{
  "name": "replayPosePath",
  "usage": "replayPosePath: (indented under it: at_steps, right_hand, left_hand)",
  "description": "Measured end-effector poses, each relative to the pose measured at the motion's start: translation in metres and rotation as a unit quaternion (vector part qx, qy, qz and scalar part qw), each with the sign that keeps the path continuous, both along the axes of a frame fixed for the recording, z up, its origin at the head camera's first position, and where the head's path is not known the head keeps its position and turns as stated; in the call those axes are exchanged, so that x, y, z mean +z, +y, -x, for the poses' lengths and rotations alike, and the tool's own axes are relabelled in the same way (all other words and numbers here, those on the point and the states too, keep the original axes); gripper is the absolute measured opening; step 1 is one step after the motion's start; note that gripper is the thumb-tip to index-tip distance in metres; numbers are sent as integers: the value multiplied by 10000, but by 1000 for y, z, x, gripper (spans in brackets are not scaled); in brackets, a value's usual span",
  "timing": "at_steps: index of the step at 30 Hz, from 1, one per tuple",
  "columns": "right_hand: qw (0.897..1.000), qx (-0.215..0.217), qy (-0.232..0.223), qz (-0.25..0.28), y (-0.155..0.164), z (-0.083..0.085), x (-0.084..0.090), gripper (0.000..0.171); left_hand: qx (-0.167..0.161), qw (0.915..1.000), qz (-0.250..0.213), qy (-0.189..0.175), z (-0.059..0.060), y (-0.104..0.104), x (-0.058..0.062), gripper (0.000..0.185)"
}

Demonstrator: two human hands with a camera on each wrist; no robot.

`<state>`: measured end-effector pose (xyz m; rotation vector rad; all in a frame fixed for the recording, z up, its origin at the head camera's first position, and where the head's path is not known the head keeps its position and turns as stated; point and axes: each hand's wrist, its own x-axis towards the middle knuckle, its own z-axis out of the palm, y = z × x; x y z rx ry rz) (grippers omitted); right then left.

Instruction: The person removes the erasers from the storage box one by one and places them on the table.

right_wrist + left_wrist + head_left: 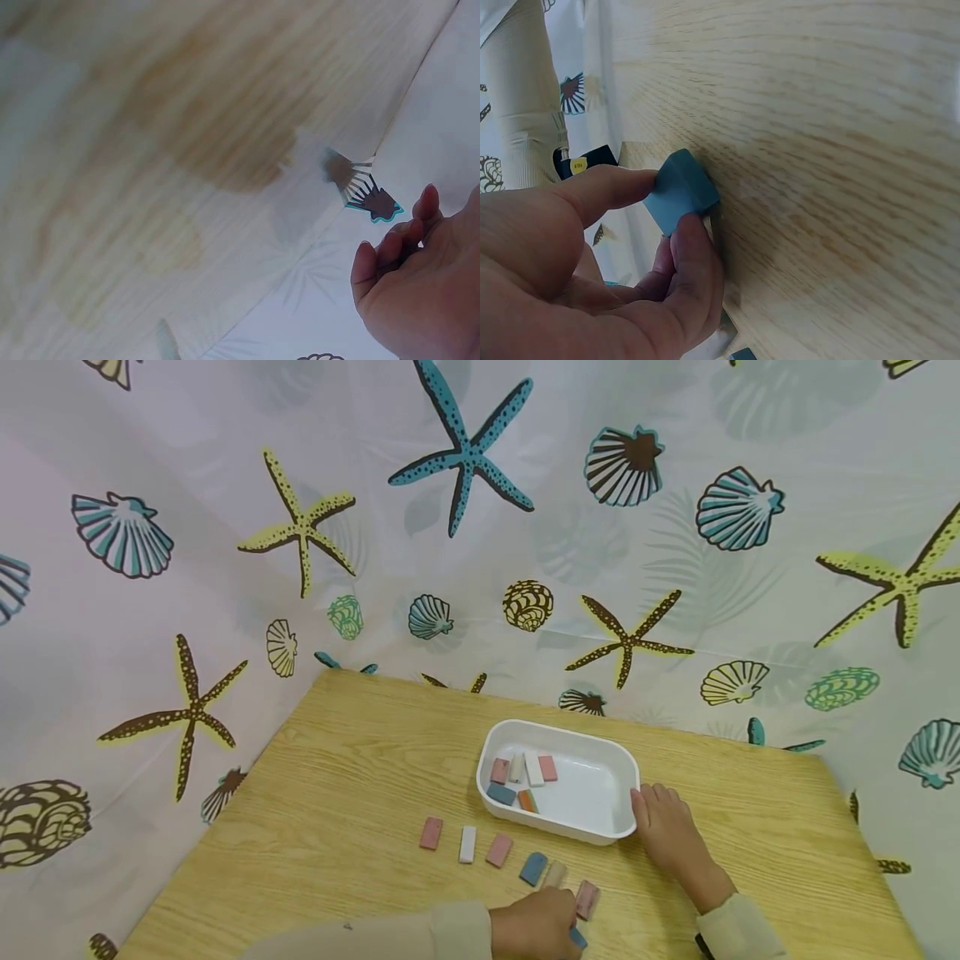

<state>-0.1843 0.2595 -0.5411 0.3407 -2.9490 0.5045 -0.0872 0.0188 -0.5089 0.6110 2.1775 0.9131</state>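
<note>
My left hand [534, 927] pinches a small blue eraser-like block [676, 193] between thumb and fingertips, low over the table near its front. Just beyond that hand lie a beige block [555, 873], a blue block [533, 868] and a dusky pink block [587, 900]. At the right end of a white plastic box [573, 837], my right hand [670, 828] rests with its fingertips right at the rim. The right wrist view shows those fingers loosely bent, and the box is out of that view. Several blocks sit at the left of the box, including a striped one [528, 800].
Farther left in the row are a pink block [498, 850], a white block [467, 844] and a reddish block [431, 832]. The wood-grain table [352, 760] meets a hanging cloth [360, 635] printed with shells and starfish at its back and sides.
</note>
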Motion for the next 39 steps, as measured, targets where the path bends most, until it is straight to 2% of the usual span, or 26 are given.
replayPosePath:
  at_steps: [7, 15, 17, 22, 24, 28, 31, 35, 39]
  right_hand:
    - [10000, -16, 23, -41, 0, 0, 0, 39]
    - [9991, 34, 359, -231, 0, 0, 1, 37]
    - [9986, 52, 421, -305, 0, 1, 0, 37]
    - [9972, 84, 586, -455, 2, 2, -2, 36]
    - [9969, 96, 624, -462, 2, 2, -2, 35]
    - [9969, 106, 642, -447, 2, 2, -1, 34]
    - [9969, 93, 636, -464, 1, 2, -1, 34]
    - [9966, 83, 691, -450, 2, 3, -1, 33]
    - [9968, 64, 688, -409, 2, 3, -2, 33]
  left_hand:
    - [-125, 9998, 146, 95, -2, 1, -1, 18]
    - [-146, 9994, 137, 264, -5, 1, -5, 28]
    - [-161, 9991, 220, 320, -5, 1, -4, 25]
    - [-363, 9968, 406, 590, 0, 0, 3, 19]
    - [-449, 9960, 374, 681, 3, -1, 8, 21]
    - [-536, 9951, 177, 807, 14, -3, 20, 28]
    - [-388, 9939, 124, 1029, 27, -7, 34, 23]
    - [138, 9950, -34, 991, 50, -14, 55, 22]
    - [752, 9946, -409, 579, 75, -20, 70, 18]
